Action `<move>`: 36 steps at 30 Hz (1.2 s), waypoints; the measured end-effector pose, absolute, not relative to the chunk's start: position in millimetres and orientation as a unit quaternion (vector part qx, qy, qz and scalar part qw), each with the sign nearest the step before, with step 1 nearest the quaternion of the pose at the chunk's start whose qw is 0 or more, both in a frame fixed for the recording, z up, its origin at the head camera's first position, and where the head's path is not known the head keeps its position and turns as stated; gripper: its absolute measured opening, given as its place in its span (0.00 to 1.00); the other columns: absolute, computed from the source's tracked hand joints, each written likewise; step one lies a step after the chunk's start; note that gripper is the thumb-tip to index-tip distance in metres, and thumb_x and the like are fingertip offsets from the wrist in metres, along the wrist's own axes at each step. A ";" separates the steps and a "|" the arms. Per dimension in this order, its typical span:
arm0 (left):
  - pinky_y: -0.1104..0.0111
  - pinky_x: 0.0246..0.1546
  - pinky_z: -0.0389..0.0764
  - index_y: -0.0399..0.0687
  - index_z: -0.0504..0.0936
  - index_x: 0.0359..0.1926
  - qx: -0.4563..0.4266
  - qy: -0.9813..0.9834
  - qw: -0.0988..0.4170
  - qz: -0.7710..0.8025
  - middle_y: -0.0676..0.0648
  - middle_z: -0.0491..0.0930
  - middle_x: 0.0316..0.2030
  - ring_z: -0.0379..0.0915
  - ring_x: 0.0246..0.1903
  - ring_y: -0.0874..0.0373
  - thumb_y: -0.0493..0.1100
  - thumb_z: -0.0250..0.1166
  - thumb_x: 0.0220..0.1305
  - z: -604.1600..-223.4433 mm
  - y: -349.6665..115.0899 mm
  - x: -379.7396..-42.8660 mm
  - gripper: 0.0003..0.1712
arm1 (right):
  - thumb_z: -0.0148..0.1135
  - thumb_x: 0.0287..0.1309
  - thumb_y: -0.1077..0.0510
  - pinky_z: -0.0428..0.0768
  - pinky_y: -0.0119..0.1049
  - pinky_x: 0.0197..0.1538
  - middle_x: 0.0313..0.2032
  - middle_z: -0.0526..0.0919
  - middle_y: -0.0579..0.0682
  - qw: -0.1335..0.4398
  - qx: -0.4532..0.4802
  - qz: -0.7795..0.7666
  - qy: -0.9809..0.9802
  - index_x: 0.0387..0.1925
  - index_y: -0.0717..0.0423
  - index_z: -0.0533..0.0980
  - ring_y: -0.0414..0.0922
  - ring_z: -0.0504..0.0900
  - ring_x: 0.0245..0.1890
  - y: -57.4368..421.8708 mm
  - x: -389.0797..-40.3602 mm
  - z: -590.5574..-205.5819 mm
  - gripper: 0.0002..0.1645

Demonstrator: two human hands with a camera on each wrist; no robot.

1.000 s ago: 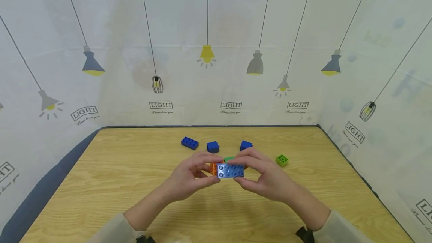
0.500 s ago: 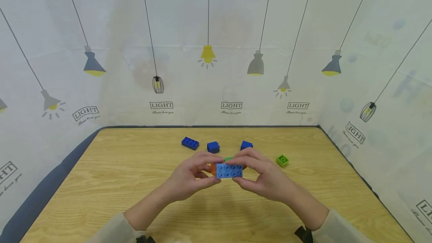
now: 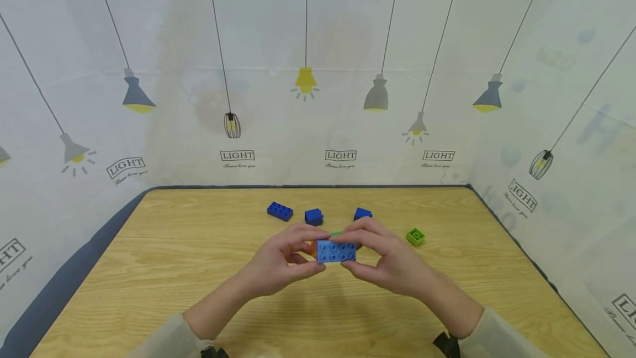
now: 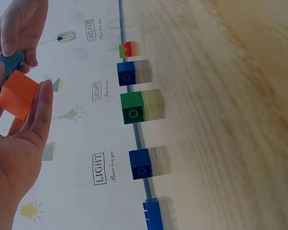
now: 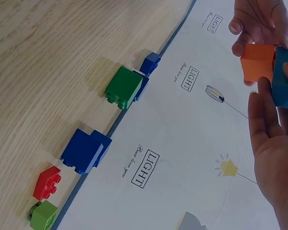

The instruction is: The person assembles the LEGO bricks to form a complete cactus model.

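Observation:
Both hands meet above the middle of the table. My left hand [image 3: 283,258] grips an orange brick [image 4: 20,96], mostly hidden in the head view behind a light blue brick [image 3: 336,251]. My right hand [image 3: 392,258] pinches that light blue brick between thumb and fingers, its studs turned toward me. In the right wrist view, the orange brick [image 5: 258,62] sits flush against the studless side of the light blue brick [image 5: 281,79]. The left fingertips also reach the blue brick's left end in the head view.
On the wooden table [image 3: 174,258] behind the hands lie several dark blue bricks [image 3: 280,211], a green brick [image 5: 124,86] and a red brick [image 5: 48,183]. A light green brick [image 3: 415,236] lies to the right. A printed cloth [image 3: 278,142] hangs around the table.
The light blue brick has shifted slightly left, covering more of the orange brick in the head view. Both hands keep their grip and hardly move.

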State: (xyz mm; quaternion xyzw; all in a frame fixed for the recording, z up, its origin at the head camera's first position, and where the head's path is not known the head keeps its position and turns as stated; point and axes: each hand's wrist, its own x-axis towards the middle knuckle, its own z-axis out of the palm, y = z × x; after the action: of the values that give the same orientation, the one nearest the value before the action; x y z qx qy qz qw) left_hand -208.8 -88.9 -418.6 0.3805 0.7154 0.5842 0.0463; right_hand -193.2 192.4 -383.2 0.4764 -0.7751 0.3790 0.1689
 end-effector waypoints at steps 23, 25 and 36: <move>0.66 0.54 0.90 0.44 0.83 0.68 0.351 0.693 0.068 0.627 0.37 0.75 0.72 0.84 0.53 0.54 0.37 0.67 0.78 -417.5 -88.2 -205.9 0.21 | 0.79 0.59 0.72 0.90 0.32 0.47 0.53 0.82 0.51 0.148 0.469 0.427 -0.759 0.61 0.53 0.84 0.42 0.86 0.44 189.3 -193.0 -387.2 0.29; 0.66 0.53 0.90 0.45 0.82 0.69 0.344 0.692 0.078 0.630 0.37 0.77 0.69 0.85 0.53 0.53 0.38 0.67 0.79 -416.0 -88.2 -205.1 0.21 | 0.79 0.59 0.71 0.90 0.33 0.46 0.53 0.82 0.52 0.152 0.471 0.425 -0.758 0.60 0.54 0.84 0.43 0.85 0.43 189.3 -193.3 -387.8 0.28; 0.68 0.51 0.89 0.45 0.82 0.68 0.320 0.690 0.104 0.640 0.37 0.83 0.61 0.87 0.50 0.55 0.40 0.67 0.80 -413.2 -88.0 -205.3 0.20 | 0.79 0.60 0.71 0.90 0.32 0.44 0.53 0.83 0.54 0.152 0.465 0.421 -0.764 0.59 0.56 0.85 0.42 0.85 0.43 188.6 -193.3 -387.7 0.26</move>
State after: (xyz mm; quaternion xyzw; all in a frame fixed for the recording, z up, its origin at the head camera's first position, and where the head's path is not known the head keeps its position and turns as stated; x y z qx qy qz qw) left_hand -205.3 -88.0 -413.2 0.3202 0.6904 0.6404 0.1037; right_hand -193.3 188.6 -387.7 0.4648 -0.7642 0.4206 0.1520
